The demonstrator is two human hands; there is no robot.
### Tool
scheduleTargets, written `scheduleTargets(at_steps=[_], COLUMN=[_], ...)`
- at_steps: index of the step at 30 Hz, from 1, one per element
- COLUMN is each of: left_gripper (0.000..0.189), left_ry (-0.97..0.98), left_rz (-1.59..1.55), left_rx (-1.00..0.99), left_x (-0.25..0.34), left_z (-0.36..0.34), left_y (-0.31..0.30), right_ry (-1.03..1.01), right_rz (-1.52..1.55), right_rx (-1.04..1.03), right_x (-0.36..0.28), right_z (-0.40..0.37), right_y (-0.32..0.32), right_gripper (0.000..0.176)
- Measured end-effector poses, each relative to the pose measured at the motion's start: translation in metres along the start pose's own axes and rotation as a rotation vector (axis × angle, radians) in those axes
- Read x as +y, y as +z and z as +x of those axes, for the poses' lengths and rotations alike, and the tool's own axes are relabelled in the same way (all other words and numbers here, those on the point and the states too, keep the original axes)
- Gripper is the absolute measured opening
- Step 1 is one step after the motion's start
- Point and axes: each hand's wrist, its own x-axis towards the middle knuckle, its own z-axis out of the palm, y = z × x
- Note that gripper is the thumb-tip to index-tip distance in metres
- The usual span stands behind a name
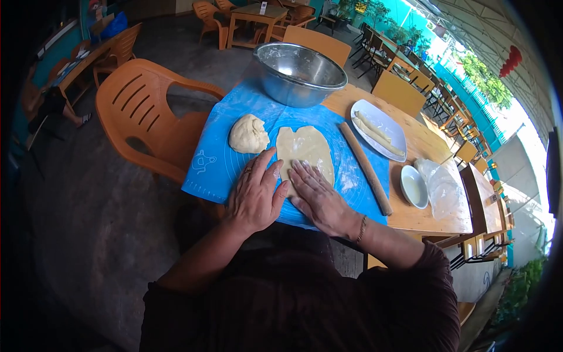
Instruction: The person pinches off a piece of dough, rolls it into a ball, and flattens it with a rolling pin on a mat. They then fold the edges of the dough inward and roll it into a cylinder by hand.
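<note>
A flat sheet of dough (305, 149) lies on a blue mat (214, 138) dusted with flour. My right hand (319, 196) rests palm down on the lower part of the sheet, fingers stretched out. At the sheet's lower left edge is my left hand (255, 196), its fingers apart and holding nothing. A lump of dough (248, 134) sits just beyond my left fingertips. To the right of the sheet, a wooden rolling pin (366, 168) lies slanted across the mat.
Behind the sheet stands a steel bowl (299, 79). On the right are a white plate (387, 120) with dough strips, a small white bowl (414, 186) and a clear plastic bag (443, 190). An orange chair (146, 111) stands left. A seated person's leg shows far left.
</note>
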Motion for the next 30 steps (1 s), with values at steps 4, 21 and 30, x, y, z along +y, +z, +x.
scheduleTargets(at_steps=[4, 21, 30], left_gripper=[0.044, 0.046, 0.04], left_ry=[-0.006, 0.085, 0.066], left_rz=[0.001, -0.071, -0.029], left_rx=[0.008, 0.214, 0.063], left_x=[0.002, -0.006, 0.003], left_z=[0.0, -0.004, 0.0], left_y=[0.002, -0.001, 0.003], right_ry=[0.066, -0.065, 0.117], right_rz=[-0.034, -0.083, -0.186], right_rx=[-0.108, 0.006, -0.058], right_x=[0.006, -0.013, 0.024], right_z=[-0.021, 0.013, -0.027], right_y=[-0.023, 0.01, -0.028], right_gripper=[0.064, 0.067, 0.07])
